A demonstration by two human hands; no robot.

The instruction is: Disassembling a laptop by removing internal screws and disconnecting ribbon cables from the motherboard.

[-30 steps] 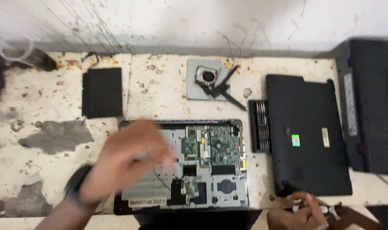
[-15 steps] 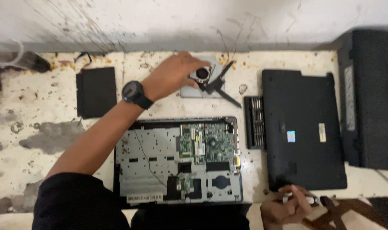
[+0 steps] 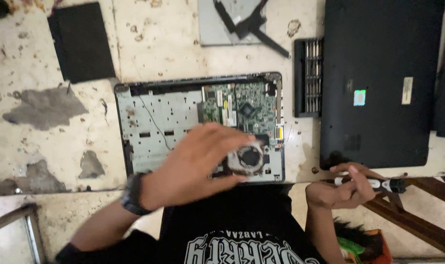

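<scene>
Two hands busy: left hand [image 3: 203,164] gripping fan [image 3: 246,159] over open laptop [image 3: 183,122] at 5 o'clock; right hand [image 3: 342,188] closed around screwdriver [image 3: 374,183]. Seating step, likely; careful alignment needed next.

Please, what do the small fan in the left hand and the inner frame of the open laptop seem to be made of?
The fan, held by the left hand, looks like a dull grey metal housing around a black, probably plastic, rotor; motion blur leaves this open. The laptop frame looks like thin stamped metal, pale silver and matte, judging by its many punched slots; silver-coated plastic is also possible.
</scene>
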